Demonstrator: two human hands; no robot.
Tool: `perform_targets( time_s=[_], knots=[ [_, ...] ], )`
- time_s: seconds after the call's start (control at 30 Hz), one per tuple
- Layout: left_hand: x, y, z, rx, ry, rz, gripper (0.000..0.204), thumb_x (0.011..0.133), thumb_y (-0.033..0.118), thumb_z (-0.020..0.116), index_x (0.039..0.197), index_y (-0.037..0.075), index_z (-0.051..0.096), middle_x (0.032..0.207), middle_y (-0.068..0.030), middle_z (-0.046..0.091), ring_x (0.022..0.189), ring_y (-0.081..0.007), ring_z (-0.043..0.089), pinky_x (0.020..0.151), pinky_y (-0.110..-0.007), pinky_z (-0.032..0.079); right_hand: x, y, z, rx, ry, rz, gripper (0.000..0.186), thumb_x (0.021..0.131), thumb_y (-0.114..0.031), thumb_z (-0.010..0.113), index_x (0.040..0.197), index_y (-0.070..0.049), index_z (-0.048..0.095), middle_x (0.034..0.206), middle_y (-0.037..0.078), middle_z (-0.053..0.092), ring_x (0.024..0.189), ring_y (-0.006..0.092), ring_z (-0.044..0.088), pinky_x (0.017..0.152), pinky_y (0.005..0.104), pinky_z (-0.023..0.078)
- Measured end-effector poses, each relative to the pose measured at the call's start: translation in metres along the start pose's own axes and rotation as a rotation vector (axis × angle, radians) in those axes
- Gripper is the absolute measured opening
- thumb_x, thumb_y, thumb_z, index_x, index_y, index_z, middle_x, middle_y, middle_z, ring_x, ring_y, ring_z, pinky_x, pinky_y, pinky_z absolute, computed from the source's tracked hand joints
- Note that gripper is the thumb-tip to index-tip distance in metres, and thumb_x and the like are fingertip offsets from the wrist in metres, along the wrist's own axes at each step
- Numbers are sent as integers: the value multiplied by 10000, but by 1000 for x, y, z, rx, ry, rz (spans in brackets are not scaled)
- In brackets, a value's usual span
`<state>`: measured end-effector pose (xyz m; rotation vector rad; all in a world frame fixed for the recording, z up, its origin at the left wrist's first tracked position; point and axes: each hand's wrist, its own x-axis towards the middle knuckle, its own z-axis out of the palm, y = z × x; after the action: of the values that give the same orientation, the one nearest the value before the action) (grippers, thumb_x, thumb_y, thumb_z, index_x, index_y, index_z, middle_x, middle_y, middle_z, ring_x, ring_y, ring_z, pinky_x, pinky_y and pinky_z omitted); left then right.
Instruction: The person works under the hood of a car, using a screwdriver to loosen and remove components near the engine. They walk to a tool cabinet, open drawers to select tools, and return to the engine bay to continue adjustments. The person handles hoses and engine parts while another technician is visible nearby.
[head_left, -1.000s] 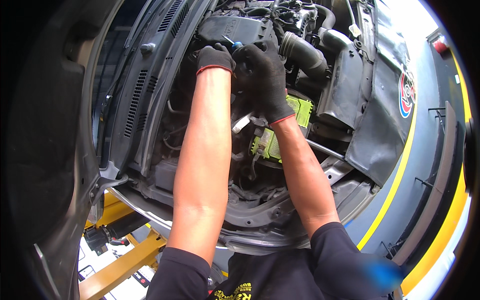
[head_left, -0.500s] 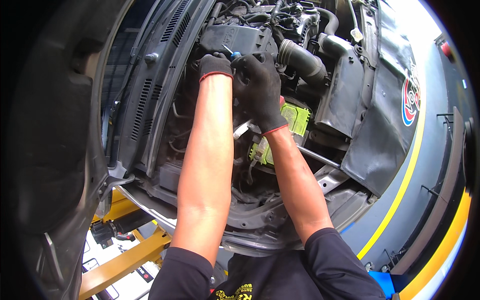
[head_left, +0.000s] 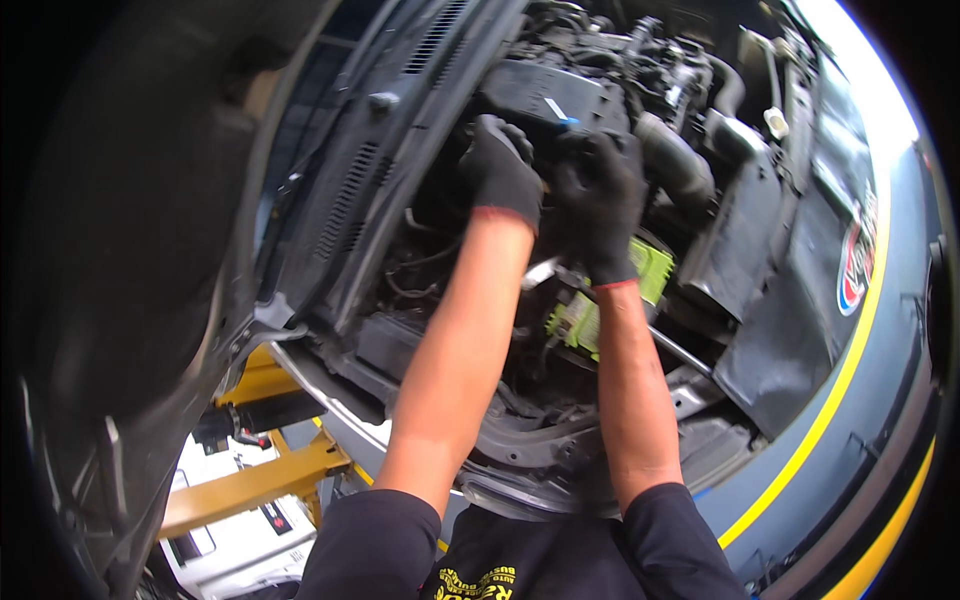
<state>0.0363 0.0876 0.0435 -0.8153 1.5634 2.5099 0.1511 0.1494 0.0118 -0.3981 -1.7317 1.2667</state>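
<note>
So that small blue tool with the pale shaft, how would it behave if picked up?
The blue tool would probably feel light, being small beside the gloved right hand. Its pale shaft looks thin and straight, so likely stiff rather than floppy. Whether it would roll is hard to judge, as it is blurred.

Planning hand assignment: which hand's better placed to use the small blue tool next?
Probably the right hand: it's at the blue tool, apparently gripping it. The left hand sits apart, to the left.

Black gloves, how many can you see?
2: one on the left hand, the other on the right hand, near the green box in the picture. Others could be hidden.
</note>
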Motion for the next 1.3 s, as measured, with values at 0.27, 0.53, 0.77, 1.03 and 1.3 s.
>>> perform_targets(
  time_s=[0.27,0.53,0.77,1.03,1.3],
  knots=[
    [27,143,-94,1441,-209,1311,194,968,279,821,1102,141,842,977,-69,788,816,-214,753,720,-400,583,-3,-10,8,-2,-59,-77,241,806,22,762,1013,-102,754,1006,91,673,927,277,696,818,394,560],
    [57,141,-103,1916,-75,1821,224,858,355,866,1079,316,863,1069,10,712,982,-273,716,832,-422,618,-6,-2,10,-41,-83,-164,252,803,34,764,1017,-99,756,1041,86,714,993,293,691,873,417,557],
    [45,159,-115,1917,-215,1678,272,917,269,829,1186,305,843,1102,-9,726,1022,-288,731,869,-444,614,-11,-3,16,-38,-130,-118,296,830,26,765,1097,-102,761,1045,97,689,963,297,694,856,419,567],
    [-24,59,-135,1080,-431,1209,196,1051,149,667,1176,39,770,1076,-144,777,981,-332,767,837,-423,612,-21,1,22,-184,-229,30,411,923,-242,770,1276,-34,740,1155,208,784,1043,375,781,919,460,605],
    [66,-8,-124,124,-557,-328,266,1139,290,593,1194,74,737,1138,-98,766,1049,-233,737,916,-400,600,-43,12,37,-507,-553,-18,370,974,-253,739,1266,-24,754,1067,231,786,989,398,781,906,458,602]
  ],
)
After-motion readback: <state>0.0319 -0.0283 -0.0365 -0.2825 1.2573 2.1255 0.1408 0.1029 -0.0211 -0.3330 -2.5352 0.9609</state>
